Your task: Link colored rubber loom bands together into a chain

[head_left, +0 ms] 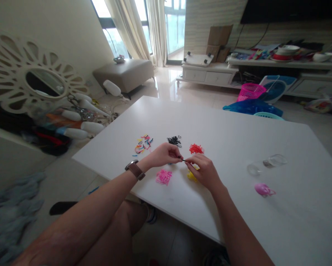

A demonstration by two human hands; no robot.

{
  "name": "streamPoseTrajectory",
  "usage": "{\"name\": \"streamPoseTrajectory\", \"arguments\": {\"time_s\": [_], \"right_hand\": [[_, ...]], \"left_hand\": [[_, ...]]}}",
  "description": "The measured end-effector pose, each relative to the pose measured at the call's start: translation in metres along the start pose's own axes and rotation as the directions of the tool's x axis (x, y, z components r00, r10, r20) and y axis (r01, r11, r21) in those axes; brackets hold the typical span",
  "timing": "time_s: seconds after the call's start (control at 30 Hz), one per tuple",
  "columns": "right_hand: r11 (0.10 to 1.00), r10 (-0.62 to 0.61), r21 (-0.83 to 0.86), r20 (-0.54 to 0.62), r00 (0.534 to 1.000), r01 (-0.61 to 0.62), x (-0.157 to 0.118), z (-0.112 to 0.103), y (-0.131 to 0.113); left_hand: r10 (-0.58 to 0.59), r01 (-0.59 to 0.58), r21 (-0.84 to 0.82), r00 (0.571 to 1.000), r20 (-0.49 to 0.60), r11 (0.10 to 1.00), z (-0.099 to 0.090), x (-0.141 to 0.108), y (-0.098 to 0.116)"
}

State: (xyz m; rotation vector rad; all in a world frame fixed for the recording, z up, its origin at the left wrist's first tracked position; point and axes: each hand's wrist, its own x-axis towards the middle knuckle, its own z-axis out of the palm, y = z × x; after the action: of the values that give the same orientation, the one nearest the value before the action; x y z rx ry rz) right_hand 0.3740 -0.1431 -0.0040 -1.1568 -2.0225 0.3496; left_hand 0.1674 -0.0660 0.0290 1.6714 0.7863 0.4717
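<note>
My left hand (167, 153), with a watch (135, 169) on its wrist, pinches one end of a small black band (184, 160). The other end is between the fingertips of my right hand (202, 168). Both hands are above the white table (224, 136). Black bands (174, 140) lie just beyond my left hand, and red bands (196, 148) beyond my right. Pink bands (163, 177) sit nearer to me. Yellow bands (192, 175) are partly hidden under my right hand. Mixed coloured bands (144, 145) are scattered at the left.
On the table's right side are a clear container (277, 160) lying on its side and a pink-purple object (263, 190). Past the far edge stand a pink basket (251, 91) and a blue bag (251, 107). Lamp parts (91, 127) are beside the left edge.
</note>
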Motion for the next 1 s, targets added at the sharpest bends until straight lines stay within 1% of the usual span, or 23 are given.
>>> {"name": "streamPoseTrajectory", "arguments": {"time_s": [0.07, 0.13, 0.2, 0.23, 0.3, 0.33, 0.4, 0.5, 0.67, 0.73, 0.8, 0.87, 0.97, 1.0], "right_hand": [[1.0, 0.004, -0.001, 0.0, 1.0, -0.004, 0.0, 0.001, 0.0], [1.0, 0.018, 0.003, -0.025, 1.0, -0.018, 0.0, 0.002, 0.001], [0.999, 0.044, 0.007, -0.081, 0.996, -0.043, 0.0, 0.003, 0.004], [0.998, 0.058, 0.008, -0.111, 0.992, -0.058, 0.0, 0.004, 0.005], [0.997, 0.082, 0.002, -0.165, 0.983, -0.083, -0.001, 0.004, 0.009], [0.996, 0.09, -0.004, -0.184, 0.979, -0.092, -0.001, 0.004, 0.011], [0.994, 0.099, -0.021, -0.209, 0.973, -0.106, -0.001, 0.005, 0.013], [0.993, 0.099, -0.045, -0.217, 0.971, -0.111, -0.002, 0.005, 0.015], [0.992, 0.093, -0.064, -0.207, 0.974, -0.108, -0.003, 0.006, 0.015], [0.992, 0.092, -0.065, -0.201, 0.975, -0.107, -0.003, 0.006, 0.015], [0.992, 0.092, -0.071, -0.197, 0.976, -0.108, -0.003, 0.006, 0.015], [0.991, 0.091, -0.083, -0.198, 0.976, -0.11, -0.003, 0.007, 0.014], [0.99, 0.081, -0.094, -0.197, 0.977, -0.101, -0.002, 0.008, 0.012], [0.991, 0.074, -0.094, -0.194, 0.978, -0.093, -0.002, 0.008, 0.011]], "left_hand": [[0.0, 0.0, 0.005, 1.0, -0.017, 1.0, 0.001, 0.001, -0.002], [-0.001, 0.002, 0.014, 0.999, -0.05, 1.0, -0.002, 0.004, -0.007], [-0.002, 0.009, 0.044, 0.988, -0.154, 0.999, -0.01, 0.008, -0.015], [-0.002, 0.02, 0.073, 0.972, -0.234, 0.997, -0.015, 0.011, -0.019], [-0.005, 0.071, 0.15, 0.918, -0.397, 0.986, -0.027, 0.015, -0.027], [-0.009, 0.107, 0.187, 0.888, -0.46, 0.976, -0.032, 0.017, -0.03], [-0.015, 0.176, 0.242, 0.835, -0.55, 0.954, -0.04, 0.02, -0.036], [-0.015, 0.236, 0.276, 0.786, -0.619, 0.932, -0.043, 0.025, -0.042], [0.001, 0.246, 0.283, 0.752, -0.66, 0.927, -0.04, 0.037, -0.051], [0.013, 0.22, 0.272, 0.755, -0.656, 0.937, -0.039, 0.04, -0.051], [0.031, 0.172, 0.261, 0.778, -0.627, 0.95, -0.039, 0.041, -0.05], [0.055, 0.126, 0.274, 0.821, -0.569, 0.954, -0.04, 0.038, -0.049], [0.081, 0.061, 0.306, 0.9, -0.429, 0.95, -0.039, 0.031, -0.047], [0.086, 0.044, 0.316, 0.919, -0.385, 0.948, -0.038, 0.029, -0.045]]}}
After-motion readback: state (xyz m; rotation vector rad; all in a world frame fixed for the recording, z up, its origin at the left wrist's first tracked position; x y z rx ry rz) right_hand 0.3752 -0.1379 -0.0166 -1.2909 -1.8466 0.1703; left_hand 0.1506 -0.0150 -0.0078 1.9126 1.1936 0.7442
